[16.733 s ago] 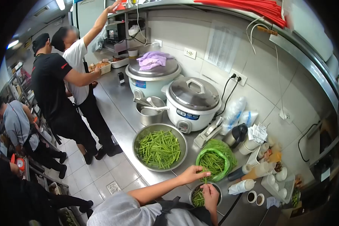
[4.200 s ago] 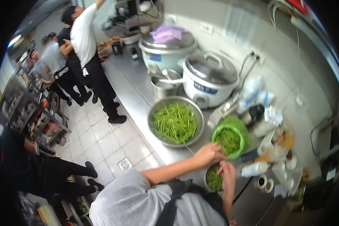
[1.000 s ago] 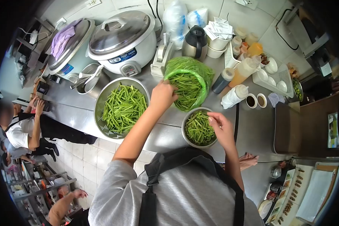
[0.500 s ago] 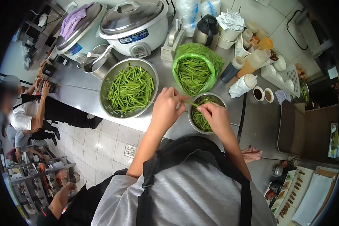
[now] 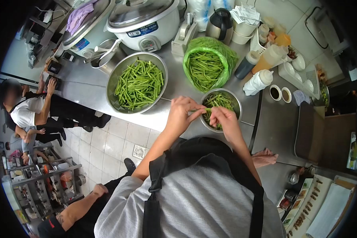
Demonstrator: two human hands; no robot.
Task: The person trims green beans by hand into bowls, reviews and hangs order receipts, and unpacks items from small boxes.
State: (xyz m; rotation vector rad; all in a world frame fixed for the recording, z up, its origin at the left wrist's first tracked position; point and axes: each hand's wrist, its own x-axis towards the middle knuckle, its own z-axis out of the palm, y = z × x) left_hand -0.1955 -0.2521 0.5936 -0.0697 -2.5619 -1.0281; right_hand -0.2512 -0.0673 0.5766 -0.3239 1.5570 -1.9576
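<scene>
Left hand (image 5: 180,116), now off the green bag (image 5: 228,59), pinches a bean (image 5: 207,109); right hand (image 5: 226,121) too

Both forearms (image 5: 156,150) forward, left fingers (image 5: 193,106) and right fingers (image 5: 217,114) in tight pinches, close together

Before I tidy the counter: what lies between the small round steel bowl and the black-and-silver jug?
In the head view, an open green plastic bag of green beans stands between bowl and jug.
</scene>
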